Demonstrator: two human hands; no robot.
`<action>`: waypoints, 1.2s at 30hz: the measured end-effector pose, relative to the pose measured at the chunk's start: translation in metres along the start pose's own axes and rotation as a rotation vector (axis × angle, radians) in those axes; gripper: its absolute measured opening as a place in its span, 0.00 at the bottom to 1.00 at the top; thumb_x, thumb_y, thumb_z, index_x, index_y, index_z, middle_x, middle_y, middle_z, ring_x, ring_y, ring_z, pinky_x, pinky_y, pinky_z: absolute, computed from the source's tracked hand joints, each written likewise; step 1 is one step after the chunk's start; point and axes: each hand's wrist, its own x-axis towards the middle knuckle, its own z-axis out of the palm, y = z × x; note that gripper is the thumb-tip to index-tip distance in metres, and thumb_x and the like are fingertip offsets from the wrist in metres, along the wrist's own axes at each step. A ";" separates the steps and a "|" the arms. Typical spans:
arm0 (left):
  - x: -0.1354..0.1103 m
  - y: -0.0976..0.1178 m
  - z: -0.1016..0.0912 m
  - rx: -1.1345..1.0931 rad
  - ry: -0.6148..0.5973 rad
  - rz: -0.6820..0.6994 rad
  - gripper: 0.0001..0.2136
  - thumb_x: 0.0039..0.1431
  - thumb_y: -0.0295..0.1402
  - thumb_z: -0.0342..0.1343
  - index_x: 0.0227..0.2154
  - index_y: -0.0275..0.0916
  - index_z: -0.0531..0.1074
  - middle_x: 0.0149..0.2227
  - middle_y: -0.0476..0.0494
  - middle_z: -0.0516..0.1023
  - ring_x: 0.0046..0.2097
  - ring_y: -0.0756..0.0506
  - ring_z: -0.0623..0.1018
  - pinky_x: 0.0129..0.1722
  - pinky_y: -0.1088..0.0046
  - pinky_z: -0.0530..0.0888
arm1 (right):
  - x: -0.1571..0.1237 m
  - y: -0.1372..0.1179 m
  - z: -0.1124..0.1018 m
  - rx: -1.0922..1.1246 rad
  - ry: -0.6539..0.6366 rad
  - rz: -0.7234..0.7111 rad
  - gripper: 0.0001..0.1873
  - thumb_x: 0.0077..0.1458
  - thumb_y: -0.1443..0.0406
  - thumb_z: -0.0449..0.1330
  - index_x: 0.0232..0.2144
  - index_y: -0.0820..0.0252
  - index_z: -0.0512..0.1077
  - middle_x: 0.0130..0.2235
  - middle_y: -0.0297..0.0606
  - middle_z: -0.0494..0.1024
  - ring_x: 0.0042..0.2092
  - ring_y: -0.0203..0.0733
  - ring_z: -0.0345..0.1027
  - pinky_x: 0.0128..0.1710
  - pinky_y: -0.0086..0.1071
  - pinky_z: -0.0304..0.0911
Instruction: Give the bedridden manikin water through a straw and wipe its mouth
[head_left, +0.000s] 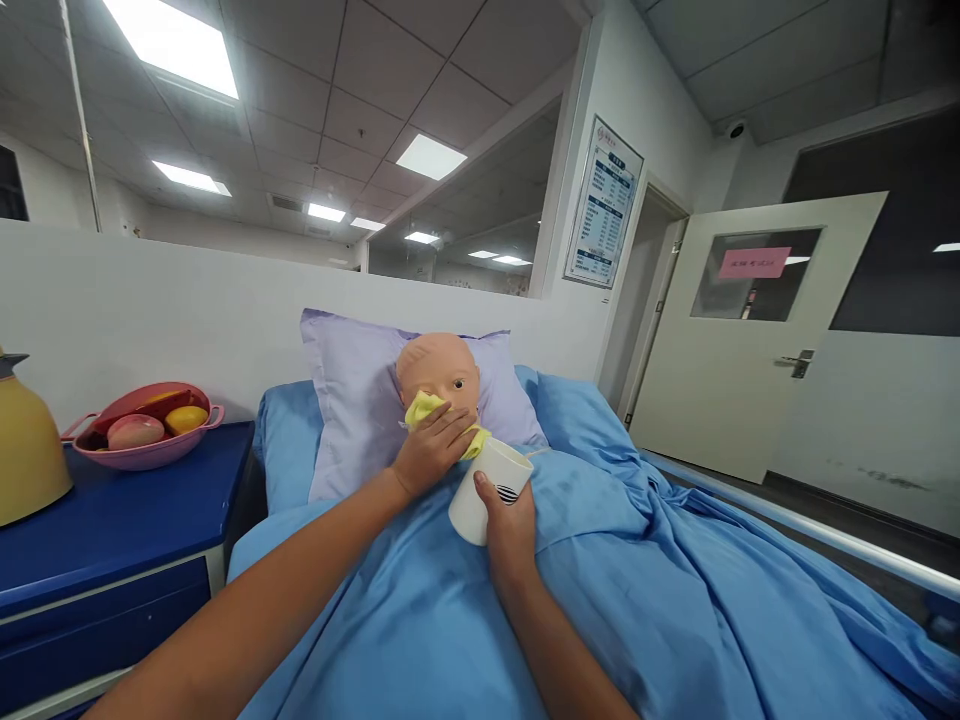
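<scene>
A manikin's bald head (439,362) rests on a lilac pillow (352,375), its body under a blue quilt (600,560). My left hand (435,447) presses a yellow cloth (424,405) against the manikin's mouth and lower face. Cloth ends show on both sides of the fingers; the mouth is hidden beneath. In my right hand (512,525) is a white cup (480,500) with a black striped mark, held tilted over the manikin's chest, its rim close to the cloth. The thumb lies along the cup's side. Whatever is inside the cup cannot be seen.
On the left, a blue bedside cabinet (187,500) bears a pink basket (142,458) of fruit and a yellow jug (26,450). A metal bed rail (810,528) runs along the right. Beyond it stands a cream door (720,380). Behind the pillow is a low white wall (225,310).
</scene>
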 end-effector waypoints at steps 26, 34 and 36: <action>0.010 -0.001 -0.003 0.005 -0.052 -0.010 0.10 0.64 0.27 0.47 0.43 0.36 0.71 0.52 0.38 0.74 0.56 0.42 0.71 0.54 0.59 0.71 | 0.000 -0.001 0.003 0.017 -0.024 -0.012 0.31 0.41 0.52 0.69 0.46 0.58 0.66 0.40 0.38 0.77 0.38 0.44 0.72 0.36 0.36 0.69; -0.034 0.004 -0.021 -0.163 -0.034 0.015 0.08 0.63 0.25 0.49 0.41 0.35 0.71 0.52 0.37 0.76 0.59 0.44 0.70 0.56 0.60 0.73 | -0.003 -0.003 0.003 0.063 -0.053 -0.003 0.33 0.41 0.53 0.69 0.49 0.58 0.65 0.42 0.39 0.77 0.40 0.44 0.72 0.38 0.37 0.69; -0.036 0.004 -0.028 -0.196 -0.026 -0.001 0.08 0.62 0.25 0.49 0.41 0.35 0.71 0.51 0.37 0.76 0.59 0.43 0.70 0.56 0.59 0.73 | -0.002 -0.003 0.003 0.036 -0.038 0.006 0.33 0.40 0.53 0.69 0.47 0.58 0.66 0.41 0.38 0.77 0.39 0.44 0.72 0.38 0.37 0.69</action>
